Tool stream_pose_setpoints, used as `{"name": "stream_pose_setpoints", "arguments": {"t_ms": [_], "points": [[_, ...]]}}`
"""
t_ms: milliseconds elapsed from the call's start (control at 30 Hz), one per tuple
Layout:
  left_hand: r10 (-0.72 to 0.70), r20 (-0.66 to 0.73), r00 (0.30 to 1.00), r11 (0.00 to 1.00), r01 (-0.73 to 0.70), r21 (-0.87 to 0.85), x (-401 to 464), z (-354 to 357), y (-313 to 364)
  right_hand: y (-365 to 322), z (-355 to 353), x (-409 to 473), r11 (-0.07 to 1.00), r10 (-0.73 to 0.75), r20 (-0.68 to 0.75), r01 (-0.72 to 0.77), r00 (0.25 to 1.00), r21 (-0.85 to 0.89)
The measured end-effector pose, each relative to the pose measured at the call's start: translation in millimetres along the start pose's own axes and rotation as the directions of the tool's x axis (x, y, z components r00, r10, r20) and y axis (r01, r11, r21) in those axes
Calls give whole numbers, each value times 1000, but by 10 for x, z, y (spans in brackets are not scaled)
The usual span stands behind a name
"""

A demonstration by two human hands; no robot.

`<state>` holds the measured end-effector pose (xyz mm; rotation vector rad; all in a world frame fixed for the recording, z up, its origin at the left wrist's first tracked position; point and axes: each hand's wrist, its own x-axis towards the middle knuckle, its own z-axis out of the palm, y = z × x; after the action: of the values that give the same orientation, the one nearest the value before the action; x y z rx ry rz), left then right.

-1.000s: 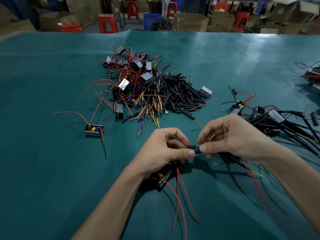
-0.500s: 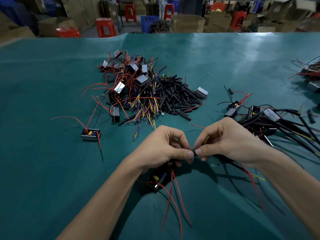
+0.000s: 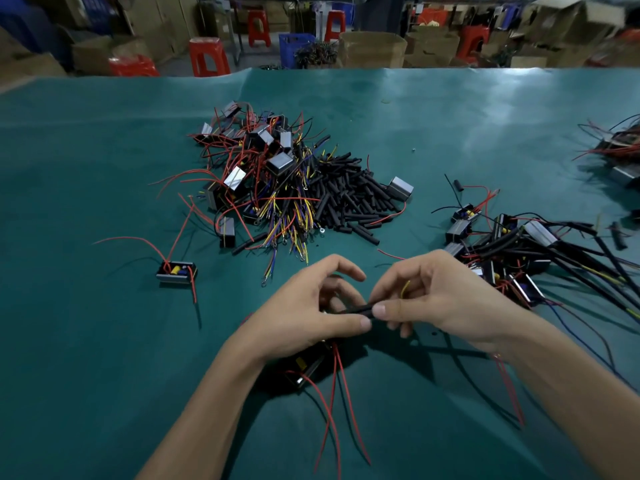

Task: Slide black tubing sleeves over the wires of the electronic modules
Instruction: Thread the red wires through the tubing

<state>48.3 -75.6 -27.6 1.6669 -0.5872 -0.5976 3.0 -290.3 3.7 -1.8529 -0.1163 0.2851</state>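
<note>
My left hand (image 3: 304, 320) and my right hand (image 3: 436, 299) meet above the green table. Between them runs a black tubing sleeve (image 3: 356, 310); my left thumb and fingers pinch its left part, my right thumb and fingers pinch its right end. A yellow wire tip (image 3: 405, 289) pokes out inside my right hand. Under my left wrist hangs a small black module (image 3: 306, 370) with red wires (image 3: 341, 403) trailing toward me. Farther back lie a heap of unsleeved modules (image 3: 263, 168) and a pile of loose black sleeves (image 3: 349, 199).
A lone module (image 3: 176, 271) with red wires sits at the left. Sleeved modules with long black leads (image 3: 526, 251) are heaped at the right, more at the far right edge (image 3: 620, 150). Red stools and cardboard boxes stand beyond the green table (image 3: 104, 341).
The black sleeve now shows a longer stretch between my thumbs, which sat closer together before. Both hands stay in the same spot above the table.
</note>
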Motion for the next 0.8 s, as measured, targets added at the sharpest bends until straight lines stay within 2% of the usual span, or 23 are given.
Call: {"name": "stream_pose_setpoints", "arguments": {"t_ms": [100, 167, 500, 700, 800], "points": [[8, 83, 997, 999, -5, -36, -84, -104, -30, -4, -51, -1, 1000, 0, -45, 1, 999, 31], [11, 91, 996, 1000, -8, -30, -98, -140, -45, 1, -81, -14, 999, 2, -42, 0, 999, 49], [29, -14, 999, 998, -30, -50, -77, -122, -119, 13, -196, -67, 996, 62, -22, -61, 998, 60], [51, -81, 995, 992, -60, -108, -71, -114, -144, -52, -57, -60, 995, 53, -6, -53, 999, -83], [116, -82, 990, 978, -128, -164, -67, -127, -170, -116, -96, -167, 998, 32, -42, -35, 999, -61]]}}
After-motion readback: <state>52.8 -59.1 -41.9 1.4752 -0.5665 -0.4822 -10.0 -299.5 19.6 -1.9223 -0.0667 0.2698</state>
